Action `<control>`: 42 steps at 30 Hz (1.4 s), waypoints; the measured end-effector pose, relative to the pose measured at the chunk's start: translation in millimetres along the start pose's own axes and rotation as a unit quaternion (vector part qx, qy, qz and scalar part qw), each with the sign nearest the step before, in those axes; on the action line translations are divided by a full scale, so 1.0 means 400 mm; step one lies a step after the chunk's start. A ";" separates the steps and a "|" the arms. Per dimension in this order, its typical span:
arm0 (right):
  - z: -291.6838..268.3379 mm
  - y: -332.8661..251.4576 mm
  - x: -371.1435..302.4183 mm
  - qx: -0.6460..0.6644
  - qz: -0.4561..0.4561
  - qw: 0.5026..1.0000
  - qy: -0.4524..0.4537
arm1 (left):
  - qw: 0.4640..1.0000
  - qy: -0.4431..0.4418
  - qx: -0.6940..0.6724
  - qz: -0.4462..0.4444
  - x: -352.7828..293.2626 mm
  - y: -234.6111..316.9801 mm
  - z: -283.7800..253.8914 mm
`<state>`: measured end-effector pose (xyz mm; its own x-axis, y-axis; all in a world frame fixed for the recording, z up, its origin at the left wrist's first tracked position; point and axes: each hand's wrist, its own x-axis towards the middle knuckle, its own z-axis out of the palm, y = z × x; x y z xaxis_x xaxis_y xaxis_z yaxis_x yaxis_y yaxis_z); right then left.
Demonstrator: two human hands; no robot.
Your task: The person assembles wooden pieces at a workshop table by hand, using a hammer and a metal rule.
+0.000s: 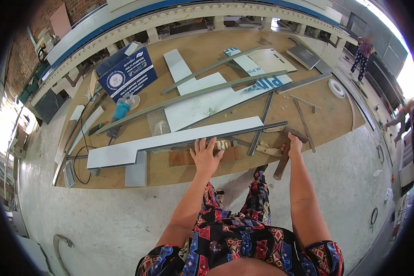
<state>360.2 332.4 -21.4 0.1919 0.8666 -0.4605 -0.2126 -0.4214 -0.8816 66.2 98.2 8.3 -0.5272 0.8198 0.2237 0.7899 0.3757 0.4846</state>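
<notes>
My left hand (206, 157) lies with its fingers spread against the near edge of a long white panel (184, 135). That panel widens into a broader end at the left, and a dark strip runs along its near edge. Beside my left fingers sits a short object wrapped in pale bands (223, 145); its kind is unclear. A brown wooden board (183, 158) is partly hidden beneath my left hand. My right hand (294, 144) is closed around the wooden handle of a hammer (281, 170), held at the table's near edge. Crumpled pale material (267, 149) lies left of the hammer.
The brown table (152, 171) carries more white panels (188, 112), several metal strips (262, 120), a teal power tool (121, 109), a dark blue box (129, 73) and a white roll (336, 89). A long machine (184, 23) stands behind. Another person (364, 53) is at the far right.
</notes>
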 end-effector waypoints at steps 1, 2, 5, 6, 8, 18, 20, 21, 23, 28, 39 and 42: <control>0.002 -0.003 -0.003 0.001 -0.001 1.000 -0.001 | 1.000 0.001 0.000 0.001 0.004 -0.004 0.013; 0.004 -0.006 -0.007 -0.001 0.003 1.000 0.001 | 1.000 0.024 -0.002 0.013 0.007 -0.010 0.024; -0.001 -0.005 -0.003 -0.003 0.000 1.000 0.002 | 0.998 0.052 0.001 0.036 -0.003 -0.014 0.035; -0.003 -0.002 0.000 -0.005 -0.004 1.000 0.000 | 0.997 0.057 0.005 0.046 -0.009 -0.013 0.034; 0.000 -0.003 0.002 -0.003 -0.001 1.000 -0.001 | 0.996 0.066 -0.013 0.054 -0.015 -0.033 0.034; 0.016 -0.018 -0.027 0.006 0.010 1.000 0.015 | 0.996 -0.042 0.071 -0.033 -0.077 -0.086 -0.071; 0.011 -0.019 -0.026 0.006 0.007 1.000 0.016 | 0.995 -0.056 0.086 -0.019 -0.078 -0.082 -0.073; 0.009 -0.019 -0.026 0.005 0.005 1.000 0.017 | 0.993 -0.062 0.096 -0.012 -0.081 -0.082 -0.074; 0.006 -0.016 -0.025 0.010 0.005 1.000 0.012 | 0.992 -0.065 0.106 -0.006 -0.082 -0.078 -0.077; 0.003 -0.010 -0.014 0.001 0.007 1.000 0.003 | 0.992 -0.069 0.100 -0.017 -0.083 -0.076 -0.090; 0.002 -0.006 0.004 -0.001 0.009 1.000 -0.012 | 0.992 -0.045 0.109 -0.032 -0.067 -0.066 -0.072; 0.006 -0.003 0.004 -0.009 0.003 1.000 -0.010 | 0.992 -0.052 0.114 -0.032 -0.069 -0.067 -0.075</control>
<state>358.4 334.9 -20.7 0.1724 0.8691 -0.4635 -0.1961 -0.4309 -0.8808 50.2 52.7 14.6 -0.5535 0.8263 0.1045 0.8121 0.5076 0.2879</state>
